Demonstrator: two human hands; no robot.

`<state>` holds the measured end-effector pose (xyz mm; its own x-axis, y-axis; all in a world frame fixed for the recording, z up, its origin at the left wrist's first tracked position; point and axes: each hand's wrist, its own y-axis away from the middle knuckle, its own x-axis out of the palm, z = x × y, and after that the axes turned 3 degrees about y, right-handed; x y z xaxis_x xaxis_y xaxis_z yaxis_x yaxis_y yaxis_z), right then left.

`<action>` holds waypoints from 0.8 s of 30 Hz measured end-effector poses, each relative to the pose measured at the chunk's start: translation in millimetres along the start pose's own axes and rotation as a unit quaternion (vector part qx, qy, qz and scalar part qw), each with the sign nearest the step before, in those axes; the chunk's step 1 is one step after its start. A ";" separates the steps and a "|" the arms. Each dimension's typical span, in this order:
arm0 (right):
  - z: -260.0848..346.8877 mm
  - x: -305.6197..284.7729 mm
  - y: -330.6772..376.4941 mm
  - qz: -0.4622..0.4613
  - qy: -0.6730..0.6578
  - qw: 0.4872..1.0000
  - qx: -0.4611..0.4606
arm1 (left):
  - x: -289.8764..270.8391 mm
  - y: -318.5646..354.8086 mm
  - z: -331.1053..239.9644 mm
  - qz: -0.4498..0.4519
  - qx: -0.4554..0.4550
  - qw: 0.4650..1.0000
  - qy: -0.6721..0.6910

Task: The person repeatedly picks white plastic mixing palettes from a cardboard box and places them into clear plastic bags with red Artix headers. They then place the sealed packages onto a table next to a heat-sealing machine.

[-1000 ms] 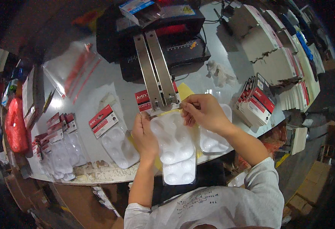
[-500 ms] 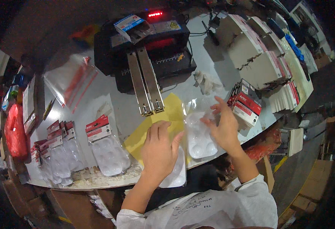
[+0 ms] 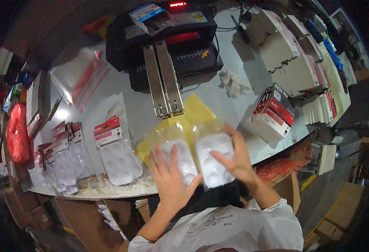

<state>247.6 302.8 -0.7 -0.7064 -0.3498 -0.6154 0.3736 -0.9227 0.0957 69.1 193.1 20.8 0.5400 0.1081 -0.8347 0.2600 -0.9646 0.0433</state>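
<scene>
Two white plastic paint palettes in clear bags lie side by side at the table's front edge, the left palette (image 3: pixel 187 167) and the right palette (image 3: pixel 205 171). My left hand (image 3: pixel 170 180) rests on the left one, fingers spread and open. At the other palette's right side, my right hand (image 3: pixel 240 161) is open, its thumb across the tray and its fingers stretched along the edge. Beneath the bags lies a yellow sheet (image 3: pixel 199 107). Just beyond stand two metal guide rails (image 3: pixel 164 80) of a black machine (image 3: pixel 197 69).
Left on the table are a carded palette pack (image 3: pixel 116 161), a pile of such packs (image 3: pixel 64 164) and clear bags (image 3: pixel 73 77). Red-and-black header cards (image 3: pixel 274 115) stand to the right, before stacked cards (image 3: pixel 293 54). Crumpled tissue (image 3: pixel 234 84) lies behind.
Both palettes now lie close together on the yellow sheet; the right one has shifted left and nearer me. My hands have come down onto them, and the left palette shows more.
</scene>
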 end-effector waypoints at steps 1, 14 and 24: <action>8.6 2.8 4.0 0.039 -0.009 0.998 0.039 | -2.0 -1.1 -2.4 0.024 -0.009 0.999 -0.021; 8.6 -115.1 -49.0 -0.199 0.223 0.945 -0.131 | -5.9 -46.7 -27.4 -0.123 0.119 0.984 0.052; -57.3 0.4 -179.0 -0.243 0.309 0.918 -0.057 | -38.2 -38.6 22.4 -0.188 0.022 0.981 0.041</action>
<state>214.9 477.1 -62.8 -0.3432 0.2907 -0.8932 0.1896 -0.9099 -0.3690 20.4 220.8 38.7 0.4758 0.4760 -0.7396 0.4191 -0.8620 -0.2851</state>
